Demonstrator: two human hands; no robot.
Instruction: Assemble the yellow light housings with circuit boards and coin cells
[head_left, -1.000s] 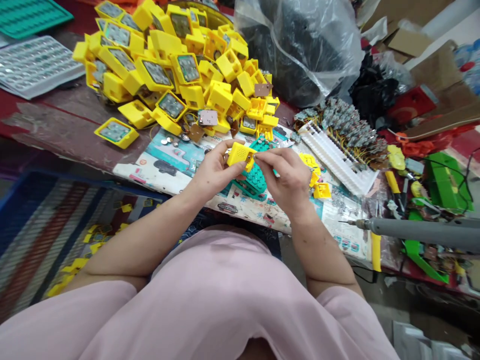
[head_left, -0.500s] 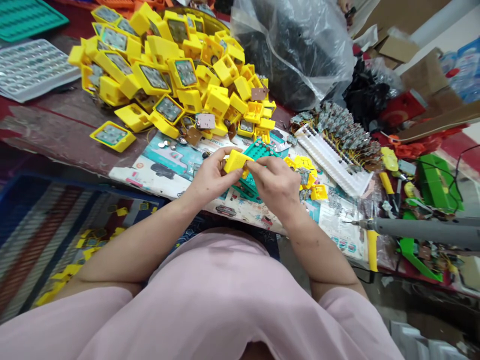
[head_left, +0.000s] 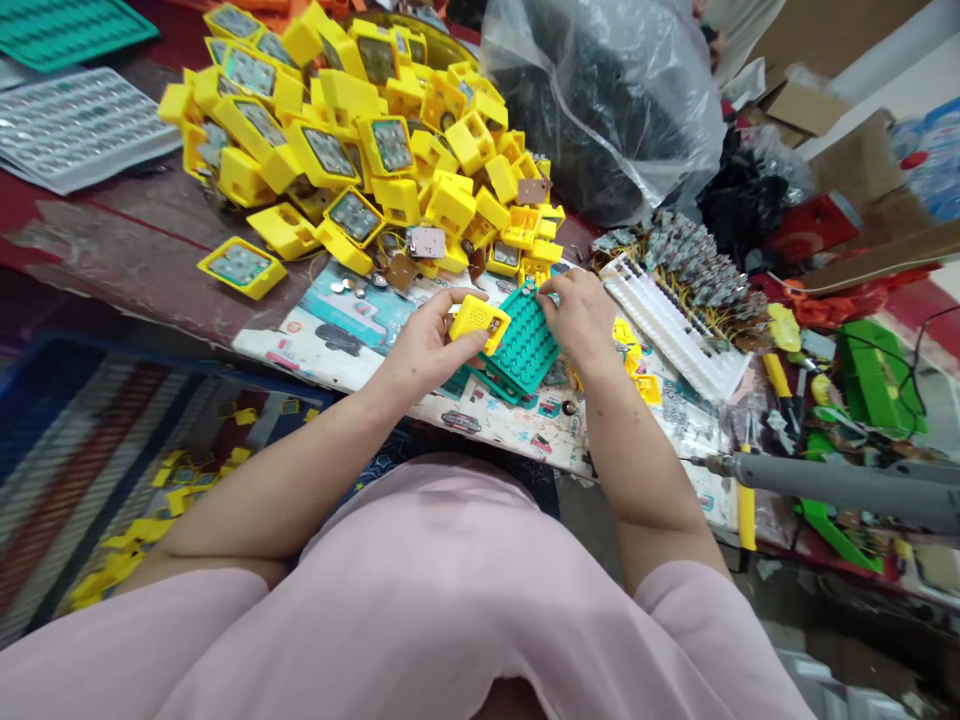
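My left fingers [head_left: 466,348] pinched a yellow casing [head_left: 472,316], my right fingers [head_left: 556,288] stood at a green tray [head_left: 525,345], whether closed, I could not tell

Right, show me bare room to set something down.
Bare: worn brown tabletop between white compartment tray and lone yellow casing; printed sheet between silver discs and left forearm. Crowded: yellow casing heap, and around the white slotted rack.
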